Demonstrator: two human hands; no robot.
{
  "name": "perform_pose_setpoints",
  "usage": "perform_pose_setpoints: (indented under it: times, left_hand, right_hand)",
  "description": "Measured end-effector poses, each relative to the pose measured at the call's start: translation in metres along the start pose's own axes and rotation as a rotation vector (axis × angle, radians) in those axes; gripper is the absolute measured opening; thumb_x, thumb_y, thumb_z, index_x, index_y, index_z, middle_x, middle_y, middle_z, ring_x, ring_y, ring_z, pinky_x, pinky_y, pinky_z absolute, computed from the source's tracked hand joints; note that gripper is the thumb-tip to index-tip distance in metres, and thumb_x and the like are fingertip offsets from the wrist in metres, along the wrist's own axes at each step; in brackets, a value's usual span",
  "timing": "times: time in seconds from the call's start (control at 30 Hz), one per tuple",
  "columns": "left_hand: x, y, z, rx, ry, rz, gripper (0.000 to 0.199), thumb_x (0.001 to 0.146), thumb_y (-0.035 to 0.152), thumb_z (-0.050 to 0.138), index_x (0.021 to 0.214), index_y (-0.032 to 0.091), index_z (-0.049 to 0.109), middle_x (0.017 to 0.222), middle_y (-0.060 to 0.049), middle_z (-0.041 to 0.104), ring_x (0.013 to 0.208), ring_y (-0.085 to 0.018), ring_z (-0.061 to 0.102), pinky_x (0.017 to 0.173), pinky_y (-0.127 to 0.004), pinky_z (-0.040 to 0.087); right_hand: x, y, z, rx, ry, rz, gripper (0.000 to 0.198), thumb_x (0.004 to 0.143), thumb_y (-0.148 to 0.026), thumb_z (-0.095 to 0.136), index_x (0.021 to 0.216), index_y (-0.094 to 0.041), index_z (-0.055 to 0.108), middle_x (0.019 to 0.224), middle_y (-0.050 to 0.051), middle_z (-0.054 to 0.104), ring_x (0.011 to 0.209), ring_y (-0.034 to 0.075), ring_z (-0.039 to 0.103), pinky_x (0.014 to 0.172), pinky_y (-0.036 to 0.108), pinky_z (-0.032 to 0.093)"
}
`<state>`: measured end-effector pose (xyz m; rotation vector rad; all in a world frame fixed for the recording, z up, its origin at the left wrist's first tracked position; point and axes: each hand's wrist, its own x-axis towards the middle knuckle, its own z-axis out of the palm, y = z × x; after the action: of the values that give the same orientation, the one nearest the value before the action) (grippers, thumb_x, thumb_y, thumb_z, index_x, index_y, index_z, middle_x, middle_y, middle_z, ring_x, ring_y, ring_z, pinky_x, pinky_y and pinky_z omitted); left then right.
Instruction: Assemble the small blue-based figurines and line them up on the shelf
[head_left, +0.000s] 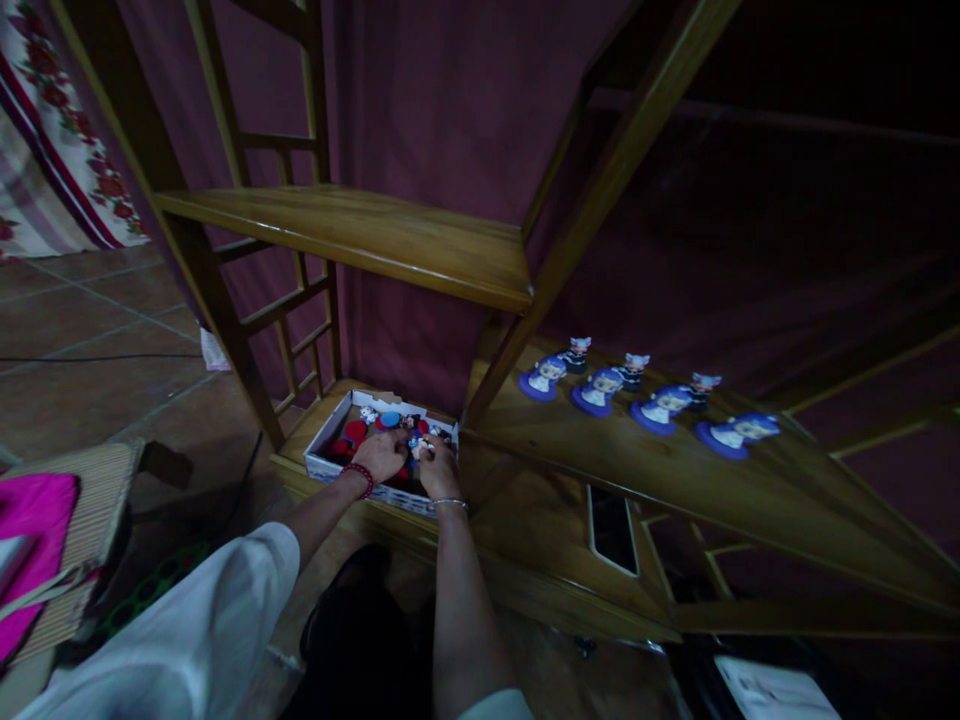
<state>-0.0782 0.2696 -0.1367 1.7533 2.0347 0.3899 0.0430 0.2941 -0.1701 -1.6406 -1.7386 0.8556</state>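
Both of my hands are inside a shallow white cardboard box [321, 468] on the low wooden shelf. Several small toy figurines lie jumbled in it, among them a white figurine [367, 413] at the far left corner, a red round-based piece [355, 430] and a blue round piece [389, 420]. My left hand [381, 456], with a red bead bracelet, reaches palm down among the toys; its fingertips are hard to make out. My right hand [440, 470], with a silver bangle, has its fingers closed on a small pale figurine [421, 449].
On the wooden shelf [525, 420] to the right stand several blue-haired figurines [598, 390] on purple bases, with three darker figurines [634, 370] behind. An upper shelf [352, 225] and a slanting post [585, 230] frame the box. A phone-like dark panel [613, 528] lies lower right.
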Motion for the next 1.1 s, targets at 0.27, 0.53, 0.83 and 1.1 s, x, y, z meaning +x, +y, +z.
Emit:
perform_pose_setpoints:
  times: [0.27,0.53,0.83,1.1]
  left_hand:
    - [0.000,-0.004,0.004,-0.024,0.031,0.025,0.035,0.081,0.032,0.041,0.113,0.027,0.054,0.094,-0.004,0.066,0.085,-0.019,0.060,0.071,-0.026,0.044]
    - [-0.005,-0.004,0.004,-0.044,0.050,-0.001,0.023,0.081,0.028,0.041,0.096,0.022,0.058,0.085,-0.005,0.066,0.082,-0.018,0.061,0.070,-0.026,0.043]
    - [-0.006,-0.008,0.002,-0.220,0.072,0.008,0.014,0.079,0.021,0.043,0.082,0.019,0.057,0.084,-0.005,0.064,0.079,-0.016,0.060,0.070,-0.024,0.042]
    - [-0.008,-0.002,-0.005,-0.670,-0.020,-0.026,0.010,0.082,0.022,0.040,0.081,0.018,0.049,0.077,-0.002,0.064,0.061,-0.012,0.062,0.054,-0.021,0.046]
  right_hand:
    - [-0.002,-0.002,0.000,0.062,0.013,0.021,0.036,0.073,-0.016,0.046,0.107,-0.019,0.056,0.097,0.005,0.063,0.088,0.016,0.058,0.082,0.027,0.043]
    - [-0.003,-0.001,-0.001,0.140,-0.028,-0.006,0.031,0.072,-0.020,0.049,0.103,-0.017,0.056,0.100,0.006,0.063,0.092,0.016,0.057,0.088,0.029,0.041]
    - [-0.001,0.001,-0.003,0.248,-0.063,-0.064,0.030,0.072,-0.025,0.051,0.100,-0.019,0.058,0.096,0.003,0.064,0.088,0.016,0.059,0.082,0.030,0.045]
    - [0.001,-0.002,-0.009,0.278,-0.023,-0.114,0.027,0.074,-0.021,0.047,0.098,-0.020,0.060,0.097,0.003,0.064,0.090,0.015,0.059,0.085,0.029,0.044]
